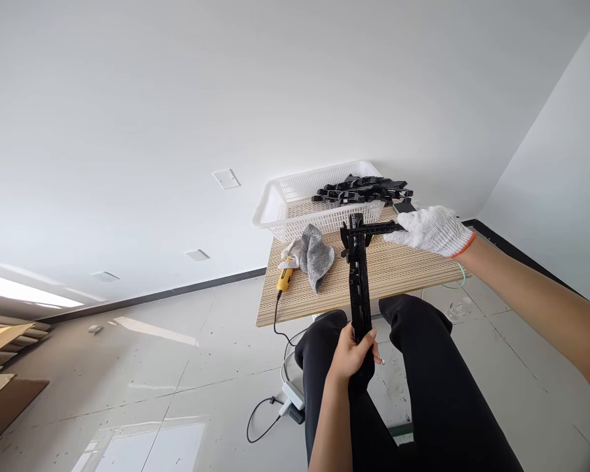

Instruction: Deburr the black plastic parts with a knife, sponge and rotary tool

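Long black bracket runs lengthwise from the counter's near edge toward the basket; bare left hand is clenched on its near end, while gloved right hand pinches the cross-arm at its far end, nearer the basket.

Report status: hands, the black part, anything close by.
Left hand gripping long black part. Gloved right hand on its crosspiece. Basket, grey glove close by.
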`<state>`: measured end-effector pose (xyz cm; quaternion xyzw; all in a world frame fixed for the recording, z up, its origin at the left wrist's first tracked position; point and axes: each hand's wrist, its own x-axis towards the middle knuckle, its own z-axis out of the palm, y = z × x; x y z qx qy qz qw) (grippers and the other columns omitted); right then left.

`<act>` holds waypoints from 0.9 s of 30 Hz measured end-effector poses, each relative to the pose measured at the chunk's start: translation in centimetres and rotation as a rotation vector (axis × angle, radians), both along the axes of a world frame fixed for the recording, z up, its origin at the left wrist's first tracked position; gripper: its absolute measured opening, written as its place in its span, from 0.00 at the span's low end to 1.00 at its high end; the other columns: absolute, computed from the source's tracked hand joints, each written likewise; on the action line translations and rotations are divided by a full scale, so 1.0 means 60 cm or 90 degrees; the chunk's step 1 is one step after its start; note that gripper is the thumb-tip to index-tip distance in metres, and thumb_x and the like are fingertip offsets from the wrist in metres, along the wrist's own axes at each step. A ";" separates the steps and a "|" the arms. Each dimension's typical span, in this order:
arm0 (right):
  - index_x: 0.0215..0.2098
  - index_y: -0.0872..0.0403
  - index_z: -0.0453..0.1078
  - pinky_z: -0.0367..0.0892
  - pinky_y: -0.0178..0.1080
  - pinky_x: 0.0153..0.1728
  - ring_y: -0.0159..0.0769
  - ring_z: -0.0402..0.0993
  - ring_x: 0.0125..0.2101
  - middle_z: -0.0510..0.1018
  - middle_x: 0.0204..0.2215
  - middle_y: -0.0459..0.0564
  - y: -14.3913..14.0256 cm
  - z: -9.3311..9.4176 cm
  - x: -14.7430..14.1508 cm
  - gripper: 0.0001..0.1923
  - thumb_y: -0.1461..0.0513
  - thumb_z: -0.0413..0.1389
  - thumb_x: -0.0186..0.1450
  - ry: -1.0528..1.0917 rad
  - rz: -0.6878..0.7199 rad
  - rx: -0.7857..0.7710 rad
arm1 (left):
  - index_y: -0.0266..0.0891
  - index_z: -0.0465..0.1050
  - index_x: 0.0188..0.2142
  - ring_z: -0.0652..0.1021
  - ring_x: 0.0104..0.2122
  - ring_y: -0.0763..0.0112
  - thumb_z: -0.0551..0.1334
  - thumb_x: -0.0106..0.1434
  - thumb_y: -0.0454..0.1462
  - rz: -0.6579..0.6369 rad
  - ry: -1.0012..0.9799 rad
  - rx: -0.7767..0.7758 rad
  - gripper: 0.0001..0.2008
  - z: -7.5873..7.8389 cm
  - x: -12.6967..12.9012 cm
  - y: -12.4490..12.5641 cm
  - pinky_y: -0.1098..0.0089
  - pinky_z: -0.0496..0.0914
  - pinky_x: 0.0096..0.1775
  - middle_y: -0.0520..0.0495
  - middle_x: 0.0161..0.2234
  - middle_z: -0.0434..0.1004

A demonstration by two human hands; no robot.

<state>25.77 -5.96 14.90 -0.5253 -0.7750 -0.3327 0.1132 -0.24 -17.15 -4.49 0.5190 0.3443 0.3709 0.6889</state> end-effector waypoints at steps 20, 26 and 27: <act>0.22 0.55 0.72 0.42 0.37 0.20 0.32 0.55 0.15 0.64 0.10 0.47 -0.010 -0.019 -0.003 0.25 0.47 0.47 0.64 0.047 0.026 0.120 | 0.39 0.64 0.38 0.77 0.17 0.70 0.65 0.67 0.49 0.010 -0.007 0.010 0.17 -0.002 0.000 0.001 0.69 0.75 0.26 0.53 0.19 0.75; 0.56 0.57 0.74 0.50 0.37 0.23 0.34 0.69 0.20 0.79 0.22 0.47 -0.042 -0.061 -0.013 0.28 0.48 0.50 0.68 0.065 0.119 0.095 | 0.38 0.65 0.38 0.76 0.16 0.71 0.65 0.66 0.49 0.015 -0.028 -0.016 0.17 0.003 -0.002 0.002 0.68 0.75 0.25 0.54 0.19 0.74; 0.57 0.57 0.73 0.50 0.38 0.23 0.35 0.69 0.20 0.79 0.22 0.47 -0.045 -0.068 -0.014 0.28 0.49 0.50 0.68 0.048 0.122 0.105 | 0.38 0.65 0.38 0.76 0.16 0.71 0.65 0.66 0.49 0.015 -0.032 -0.019 0.17 0.005 -0.002 0.002 0.68 0.75 0.25 0.54 0.19 0.74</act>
